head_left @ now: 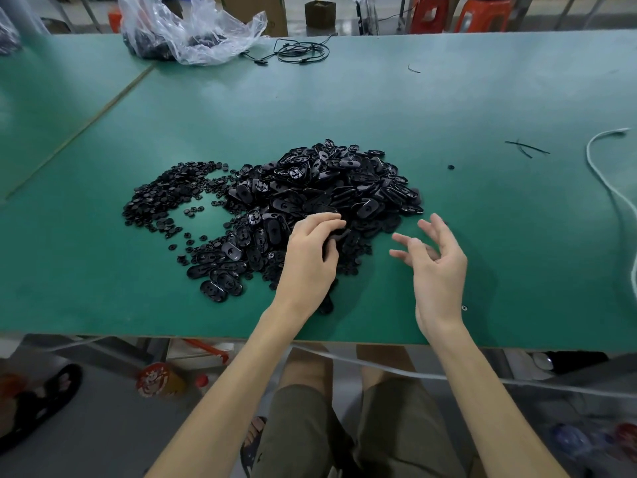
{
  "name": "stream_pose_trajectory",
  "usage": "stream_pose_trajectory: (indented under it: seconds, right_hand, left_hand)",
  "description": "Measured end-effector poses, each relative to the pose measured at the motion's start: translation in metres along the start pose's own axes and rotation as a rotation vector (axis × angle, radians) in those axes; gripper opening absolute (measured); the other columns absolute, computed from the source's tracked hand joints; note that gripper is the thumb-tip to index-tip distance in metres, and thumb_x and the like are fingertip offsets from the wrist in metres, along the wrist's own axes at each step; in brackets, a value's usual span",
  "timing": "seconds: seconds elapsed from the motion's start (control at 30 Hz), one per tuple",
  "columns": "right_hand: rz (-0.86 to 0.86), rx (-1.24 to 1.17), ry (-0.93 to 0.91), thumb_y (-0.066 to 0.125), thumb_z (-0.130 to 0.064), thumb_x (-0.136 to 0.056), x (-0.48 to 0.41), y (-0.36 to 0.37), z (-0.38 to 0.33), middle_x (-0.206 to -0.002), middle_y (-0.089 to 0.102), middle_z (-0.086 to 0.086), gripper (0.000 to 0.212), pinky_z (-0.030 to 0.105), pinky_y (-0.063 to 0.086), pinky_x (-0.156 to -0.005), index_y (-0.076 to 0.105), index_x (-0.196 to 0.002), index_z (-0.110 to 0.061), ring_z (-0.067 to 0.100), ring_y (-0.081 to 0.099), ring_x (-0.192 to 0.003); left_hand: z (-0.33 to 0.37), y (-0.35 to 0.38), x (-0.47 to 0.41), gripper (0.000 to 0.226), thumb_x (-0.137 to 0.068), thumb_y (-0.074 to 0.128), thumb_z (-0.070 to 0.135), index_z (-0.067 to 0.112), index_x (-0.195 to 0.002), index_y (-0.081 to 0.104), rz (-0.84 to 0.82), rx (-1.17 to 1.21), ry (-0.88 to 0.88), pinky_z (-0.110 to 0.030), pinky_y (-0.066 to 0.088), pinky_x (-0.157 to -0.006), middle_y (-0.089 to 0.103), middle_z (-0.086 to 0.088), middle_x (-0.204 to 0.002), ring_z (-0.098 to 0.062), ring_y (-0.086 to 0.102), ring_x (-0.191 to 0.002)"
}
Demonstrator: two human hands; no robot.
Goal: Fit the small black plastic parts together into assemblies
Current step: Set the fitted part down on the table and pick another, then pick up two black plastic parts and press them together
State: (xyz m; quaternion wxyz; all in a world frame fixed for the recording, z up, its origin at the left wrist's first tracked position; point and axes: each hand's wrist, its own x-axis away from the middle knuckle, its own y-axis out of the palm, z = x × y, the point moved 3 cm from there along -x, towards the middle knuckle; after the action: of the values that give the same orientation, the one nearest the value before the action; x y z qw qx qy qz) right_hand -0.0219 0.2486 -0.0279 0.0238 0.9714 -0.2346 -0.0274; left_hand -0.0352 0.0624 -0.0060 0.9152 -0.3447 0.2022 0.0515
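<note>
A big heap of black oval plastic parts (331, 184) lies in the middle of the green table (482, 98). To its left spreads a flatter scatter of small round black parts (162, 198). My left hand (310, 257) rests on the near edge of the heap, its fingers curled round a black oval part (336, 238). My right hand (434, 267) hovers just right of the heap, palm turned inward, fingers spread and holding nothing.
A clear plastic bag (186, 25) with more black parts sits at the far left, a coiled black cable (300, 51) beside it. A white cord (617, 188) runs along the right edge. One loose round part (451, 167) lies right of the heap. Red stools stand beyond the table.
</note>
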Motion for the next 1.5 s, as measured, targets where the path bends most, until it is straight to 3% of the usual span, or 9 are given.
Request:
stream_pose_trajectory:
  seconds: [0.1,0.33,0.43,0.53,0.77,0.93,1.1,1.33,1.5]
  right_hand:
    - [-0.021,0.013,-0.01,0.054,-0.002,-0.102,-0.001,-0.001,0.0,-0.119,0.069,-0.011,0.039,0.046,0.061,-0.091,0.059,-0.137,-0.019,0.015,0.078,-0.088]
    - [-0.086,0.05,-0.042,0.055,0.0,-0.101,0.001,0.001,-0.001,-0.109,0.072,-0.004,0.028,0.024,0.059,-0.071,0.066,-0.118,-0.02,0.015,0.076,-0.085]
    - [-0.12,0.064,-0.044,0.055,0.003,-0.1,0.001,0.002,-0.002,-0.103,0.074,0.0,0.028,0.022,0.057,-0.068,0.068,-0.113,-0.018,0.013,0.075,-0.082]
    - [-0.175,0.098,-0.053,0.055,0.003,-0.101,0.003,0.005,-0.002,-0.101,0.074,0.0,0.027,0.023,0.057,-0.068,0.068,-0.11,-0.019,0.013,0.075,-0.08]
    - [-0.257,0.148,-0.066,0.06,-0.002,-0.101,0.006,0.007,-0.005,-0.099,0.075,-0.002,0.023,0.025,0.056,-0.068,0.069,-0.109,-0.021,0.012,0.075,-0.079]
    - [-0.312,0.217,-0.092,0.066,-0.006,-0.099,0.008,0.01,-0.007,-0.099,0.076,-0.003,0.019,0.035,0.06,-0.078,0.071,-0.108,-0.022,0.013,0.075,-0.081]
    - [-0.356,0.266,-0.119,0.071,-0.008,-0.096,0.01,0.011,-0.009,-0.096,0.077,-0.006,0.021,0.032,0.059,-0.085,0.074,-0.11,-0.023,0.014,0.074,-0.082]
    - [-0.414,0.331,-0.158,0.071,-0.031,-0.099,0.011,0.015,-0.012,-0.097,0.078,-0.011,0.02,0.026,0.056,-0.083,0.077,-0.117,-0.025,0.012,0.072,-0.084]
    - [-0.395,0.267,-0.136,0.069,-0.022,-0.101,0.011,0.013,-0.012,-0.093,0.078,-0.009,0.014,0.021,0.055,-0.076,0.078,-0.112,-0.022,0.009,0.071,-0.076]
  left_hand:
    - [0.003,0.003,0.001,0.035,-0.099,0.062,0.003,0.011,-0.133,0.067,-0.006,-0.159,0.013,-0.022,0.017,-0.117,0.059,0.001,-0.144,-0.018,0.046,-0.138]
    - [0.0,0.006,0.003,0.018,-0.097,0.072,0.024,0.015,-0.112,0.071,0.022,-0.32,-0.076,-0.03,0.019,-0.092,0.055,-0.002,-0.118,-0.024,0.049,-0.117]
    - [-0.002,0.005,0.003,0.02,-0.098,0.071,0.028,0.019,-0.116,0.071,0.022,-0.313,-0.103,-0.029,0.016,-0.087,0.055,0.001,-0.118,-0.02,0.049,-0.115]
    - [-0.003,0.005,0.002,0.026,-0.1,0.068,0.029,0.02,-0.124,0.07,0.0,-0.332,-0.113,-0.028,0.014,-0.087,0.054,0.0,-0.125,-0.02,0.047,-0.119]
    - [-0.007,0.0,0.002,0.013,-0.099,0.07,0.026,0.026,-0.111,0.073,0.061,-0.138,-0.179,-0.03,0.017,-0.087,0.059,0.007,-0.109,-0.014,0.051,-0.11]
    - [-0.008,-0.003,0.002,0.022,-0.097,0.07,0.013,0.033,-0.108,0.074,0.074,-0.05,-0.189,-0.029,0.019,-0.087,0.061,0.013,-0.108,-0.008,0.054,-0.11]
    - [-0.007,-0.005,0.002,0.025,-0.096,0.068,0.01,0.033,-0.105,0.074,0.076,-0.01,-0.199,-0.027,0.019,-0.087,0.065,0.016,-0.108,-0.006,0.056,-0.111]
    - [0.002,-0.003,0.004,0.021,-0.097,0.071,0.02,0.037,-0.108,0.078,0.026,-0.043,-0.062,-0.03,0.02,-0.094,0.068,0.015,-0.108,-0.007,0.056,-0.111]
    - [0.005,-0.001,0.004,0.024,-0.095,0.073,0.009,0.029,-0.105,0.081,-0.009,-0.029,0.042,-0.036,0.026,-0.095,0.071,0.013,-0.105,-0.014,0.06,-0.105]
